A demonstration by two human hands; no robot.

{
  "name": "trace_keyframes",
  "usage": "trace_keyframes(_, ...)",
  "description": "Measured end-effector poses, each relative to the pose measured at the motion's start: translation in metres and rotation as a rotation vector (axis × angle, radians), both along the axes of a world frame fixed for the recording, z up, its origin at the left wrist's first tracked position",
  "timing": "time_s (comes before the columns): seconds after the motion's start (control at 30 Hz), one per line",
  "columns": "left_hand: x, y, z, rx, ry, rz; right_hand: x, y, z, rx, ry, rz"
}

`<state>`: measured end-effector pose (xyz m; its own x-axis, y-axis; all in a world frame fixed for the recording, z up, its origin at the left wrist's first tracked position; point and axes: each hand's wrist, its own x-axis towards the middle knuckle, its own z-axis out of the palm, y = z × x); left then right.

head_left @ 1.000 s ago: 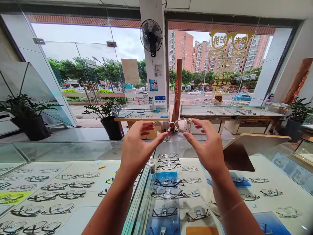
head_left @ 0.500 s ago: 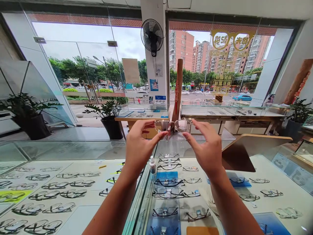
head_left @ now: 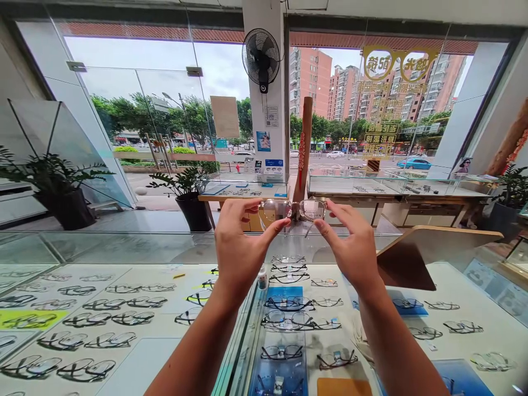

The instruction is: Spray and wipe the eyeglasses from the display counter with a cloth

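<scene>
I hold a pair of thin-framed glasses [head_left: 292, 209] up at arm's length over a glass display counter [head_left: 124, 247]. My left hand [head_left: 239, 242] pinches the left lens rim between thumb and fingers. My right hand [head_left: 350, 245] pinches the right rim the same way. The lenses face away from me, level, with the street seen through them. One temple hangs down below the right lens.
Several rows of glasses [head_left: 289, 302] lie under the counter glass below my arms. A small dropper bottle [head_left: 262, 276] stands on the counter by my left wrist. A tilted mirror [head_left: 416, 258] sits at the right. Potted plants [head_left: 190, 190], more display cases and a wall fan [head_left: 259, 55] stand beyond.
The view has shifted slightly; my hands and the glasses sit a little to the right and higher. Both pinch grips are unchanged.
</scene>
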<state>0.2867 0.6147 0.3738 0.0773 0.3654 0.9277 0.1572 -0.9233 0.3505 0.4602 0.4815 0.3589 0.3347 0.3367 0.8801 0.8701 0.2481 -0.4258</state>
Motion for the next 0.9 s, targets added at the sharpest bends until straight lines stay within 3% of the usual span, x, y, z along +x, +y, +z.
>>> trace_keyframes(0.23,-0.001,-0.008,0.003,0.014,-0.014,0.031,-0.001,0.000,0.001,-0.040,0.048,0.054)
trace_keyframes(0.9,0.007,0.009,-0.006,-0.227,0.045,-0.197,-0.010,-0.006,0.006,0.120,-0.045,-0.103)
